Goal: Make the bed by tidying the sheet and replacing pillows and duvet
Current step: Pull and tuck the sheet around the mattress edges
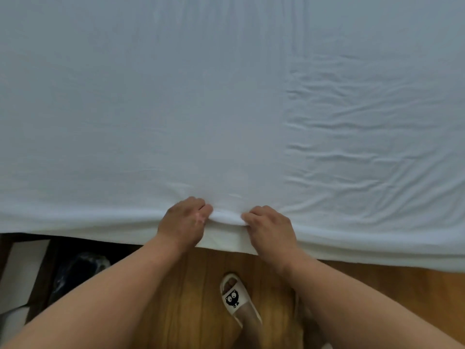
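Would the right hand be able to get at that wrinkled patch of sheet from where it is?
Probably yes. The right hand grips the sheet edge, and the wrinkled patch lies just beyond it with nothing between; it would need to let go first.

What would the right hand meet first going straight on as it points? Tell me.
The right hand pinches the white sheet, and more of that sheet lies straight ahead; the left hand sits just beside that line, probably clear.

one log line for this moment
step: tidying sheet | left hand: grips near edge | right hand: grips near edge | wrinkles: right side
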A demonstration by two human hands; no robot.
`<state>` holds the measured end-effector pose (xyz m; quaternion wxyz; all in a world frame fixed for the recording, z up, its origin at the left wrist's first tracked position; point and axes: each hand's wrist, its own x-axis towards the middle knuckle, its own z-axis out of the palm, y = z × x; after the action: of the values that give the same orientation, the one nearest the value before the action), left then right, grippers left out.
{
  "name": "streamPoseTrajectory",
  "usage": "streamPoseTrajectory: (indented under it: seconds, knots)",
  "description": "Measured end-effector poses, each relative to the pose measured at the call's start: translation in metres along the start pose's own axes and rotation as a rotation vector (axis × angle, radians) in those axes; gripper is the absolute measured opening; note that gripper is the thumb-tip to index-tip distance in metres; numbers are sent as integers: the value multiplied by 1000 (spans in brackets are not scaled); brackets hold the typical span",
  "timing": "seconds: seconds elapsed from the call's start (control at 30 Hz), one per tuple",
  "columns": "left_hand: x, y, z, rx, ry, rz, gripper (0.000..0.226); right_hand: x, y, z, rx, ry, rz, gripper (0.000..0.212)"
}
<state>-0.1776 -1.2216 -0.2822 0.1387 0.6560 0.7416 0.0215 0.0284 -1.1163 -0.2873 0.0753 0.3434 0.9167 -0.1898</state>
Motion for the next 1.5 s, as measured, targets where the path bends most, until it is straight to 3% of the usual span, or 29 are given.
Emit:
streamPoseTrajectory:
  seconds: [0.13,0.3,0.5,0.57,0.63,0.67,0.7,0.77,0.83,0.9,1.0,1.17,1.27,1.4,1.5]
  knots:
    - [13,-2,-2,-21,-142,-124,21,14,5,-13,42,-67,-25,9]
    - [-2,0,3,-26,-398,-38,24,-23,0,-7,140,-133,-80,22]
    - [-25,9,11,-69,-330,-68,24,-34,0,11,142,-76,-38,13]
    - [-35,11,7,-125,-331,-36,21,-45,-4,10,192,-148,-49,14]
    - [-54,9,4,-142,-456,33,10,-62,-10,9,206,-326,-59,29]
    - [-68,2,1,-158,-519,2,27,-69,-15,8,215,-370,-64,37]
    - [-79,-9,-4,-188,-513,-21,39,-71,-22,7,236,-358,-51,41]
    - [-93,-40,-21,-220,-289,-133,42,-57,-41,7,303,-193,-36,35]
    - [-99,-82,-30,-90,-75,-223,39,-25,-68,9,331,31,-73,26]
    - [-90,-123,-41,11,9,-296,48,17,-99,12,296,137,-137,32]
    - [-71,-164,-50,-32,16,-363,46,71,-141,22,196,111,-187,37]
    - [-58,-188,-31,-39,55,-222,8,95,-165,51,139,188,-110,2]
    - [-53,-201,-18,-22,33,-170,21,99,-167,55,83,154,-68,5]
    - [-43,-209,-25,-106,-45,-122,10,109,-169,40,154,9,-33,13]
    - [-45,-213,-32,-157,-183,-91,18,97,-167,25,241,-107,-59,16]
